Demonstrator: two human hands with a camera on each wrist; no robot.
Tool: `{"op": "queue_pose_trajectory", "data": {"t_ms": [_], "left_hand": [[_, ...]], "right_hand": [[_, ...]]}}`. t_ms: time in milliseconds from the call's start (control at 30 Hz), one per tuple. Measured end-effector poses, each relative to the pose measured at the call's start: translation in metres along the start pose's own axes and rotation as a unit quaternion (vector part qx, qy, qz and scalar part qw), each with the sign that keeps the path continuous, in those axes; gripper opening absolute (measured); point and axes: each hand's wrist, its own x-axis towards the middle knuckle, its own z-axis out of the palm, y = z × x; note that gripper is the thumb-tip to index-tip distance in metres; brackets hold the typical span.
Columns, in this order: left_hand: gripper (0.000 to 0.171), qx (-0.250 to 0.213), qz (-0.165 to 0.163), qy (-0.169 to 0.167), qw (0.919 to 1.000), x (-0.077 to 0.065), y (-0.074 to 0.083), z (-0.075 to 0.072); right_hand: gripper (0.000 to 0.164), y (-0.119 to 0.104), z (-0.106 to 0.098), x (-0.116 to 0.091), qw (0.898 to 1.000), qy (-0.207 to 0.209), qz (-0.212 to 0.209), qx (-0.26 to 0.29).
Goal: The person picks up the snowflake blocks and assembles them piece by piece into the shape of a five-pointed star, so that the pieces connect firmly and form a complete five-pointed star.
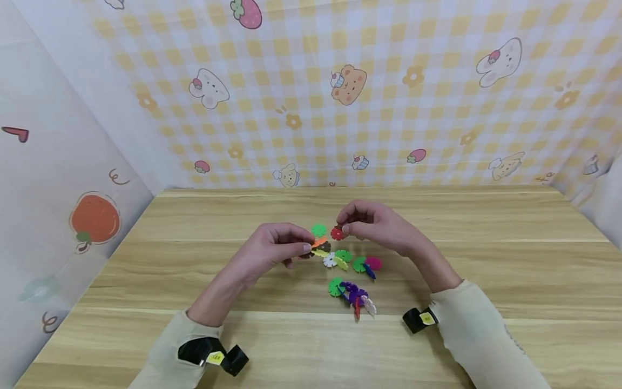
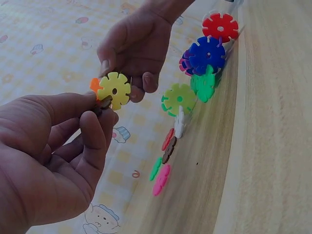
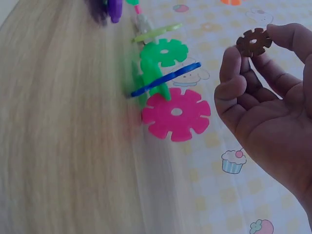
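Between thumb and fingertips my left hand (image 1: 267,249) pinches a small cluster of notched plastic discs. In the left wrist view the cluster shows a yellow disc (image 2: 117,87), an orange disc (image 2: 94,85) and a brown disc (image 2: 101,107). My right hand (image 1: 379,226) pinches a single brown notched disc (image 3: 254,42) by its edge, apart from that cluster. Below the right fingertips in the head view is a red disc (image 1: 336,234). A green disc (image 1: 318,230) lies on the table just behind the hands.
On the wooden table (image 1: 272,346) stand joined groups of discs: white, green and yellow (image 1: 343,255); green, blue and pink (image 1: 373,263); and a larger one with purple discs (image 1: 358,294) nearer me. A checked cloth (image 1: 311,108) hangs behind the table.
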Motion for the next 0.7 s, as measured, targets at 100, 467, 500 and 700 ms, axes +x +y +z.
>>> {"op": "queue_pose_trajectory", "data": {"t_ms": [100, 467, 500, 700], "left_hand": [[0.021, 0.003, 0.003, 0.000, 1.0000, -0.0002, -0.0002, -0.0002], [0.020, 0.009, 0.028, -0.014, 0.9995, 0.0016, -0.0002, 0.0013], [0.020, 0.008, 0.031, -0.015, 0.9994, 0.0016, 0.0000, 0.0015], [0.020, 0.011, 0.043, -0.007, 0.9990, 0.0009, -0.0005, 0.0024]], "right_hand": [[0.018, -0.0014, -0.0001, -0.0005, 1.000, -0.006, -0.001, 0.009], [0.025, -0.0039, -0.0004, 0.0024, 0.999, -0.041, -0.003, 0.029], [0.025, -0.0040, -0.0009, 0.0023, 0.999, -0.042, -0.001, 0.029], [0.024, -0.0045, -0.0001, 0.0025, 0.998, -0.056, -0.007, 0.030]]}}
